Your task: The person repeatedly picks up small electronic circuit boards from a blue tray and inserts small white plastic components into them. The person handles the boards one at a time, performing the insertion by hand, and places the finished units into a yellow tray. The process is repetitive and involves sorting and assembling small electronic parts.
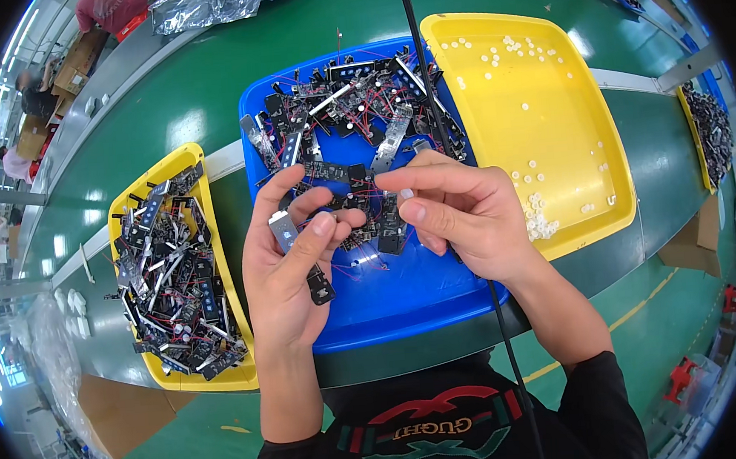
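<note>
My left hand [283, 291] is closed around a narrow electronic module [283, 228] with a silver-grey face. The module's black end sticks out below the fingers. Thumb and forefinger of my right hand [473, 209] pinch a small white cap-like piece [406, 194], just right of the left fingertips. Both hands are over a blue tray [407, 299], where many black circuit modules [394, 138] with thin red wires lie heaped toward the far side. To the right, a yellow tray [498, 139] holds scattered small white round pieces [540, 222].
At the left a second yellow tray [239, 311] is piled with similar modules [179, 277]. A black cable [421, 55] hangs down across the blue tray. Silver plastic wrap [207, 6] lies at the far edge of the green table [155, 116]. Other people are in the far left background.
</note>
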`<state>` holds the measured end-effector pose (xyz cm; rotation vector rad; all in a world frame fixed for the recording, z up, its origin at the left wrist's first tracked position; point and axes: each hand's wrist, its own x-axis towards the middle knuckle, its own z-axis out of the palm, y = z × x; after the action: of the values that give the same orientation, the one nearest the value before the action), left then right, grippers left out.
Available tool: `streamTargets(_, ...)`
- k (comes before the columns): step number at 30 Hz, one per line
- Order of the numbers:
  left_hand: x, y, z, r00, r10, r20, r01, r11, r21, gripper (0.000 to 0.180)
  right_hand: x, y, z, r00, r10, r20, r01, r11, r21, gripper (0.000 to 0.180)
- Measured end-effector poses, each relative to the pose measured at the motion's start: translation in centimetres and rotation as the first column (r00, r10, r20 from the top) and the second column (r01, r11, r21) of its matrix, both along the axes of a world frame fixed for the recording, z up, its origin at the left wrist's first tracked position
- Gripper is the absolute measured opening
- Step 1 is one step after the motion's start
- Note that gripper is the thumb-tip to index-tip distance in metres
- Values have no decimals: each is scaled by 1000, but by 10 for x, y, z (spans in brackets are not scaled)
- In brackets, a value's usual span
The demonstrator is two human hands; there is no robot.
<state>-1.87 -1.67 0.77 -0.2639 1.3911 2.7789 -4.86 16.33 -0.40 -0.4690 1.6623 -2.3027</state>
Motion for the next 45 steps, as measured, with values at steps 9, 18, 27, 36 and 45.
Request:
streamTargets(9, 2, -5, -9, 972, -168, -163, 192, 971, 144, 44, 1, 0, 0, 997, 33, -63, -35, 999, -29, 24)
streamTargets(18, 5, 1, 4, 994, -103, -24, 105, 993, 57, 45, 5, -4, 3, 999, 31, 26, -28, 993, -117, 19)
streamTargets(27, 5, -1, -8, 980, -108, -169, 114, 993, 25, 57, 7, -6, 2, 997, 32, 68, -24, 993, -119, 17)
streamTargets(36, 8, 6, -7, 950, 17, -312, -44, 996, -80, 56, 13, -8, 0, 946, 127, 299, -63, 975, -215, 17)
streamTargets(45, 8, 14, -10, 884, 92, -458, -224, 944, -244, 57, 18, -12, 1, 963, 133, 235, -85, 976, -203, 13)
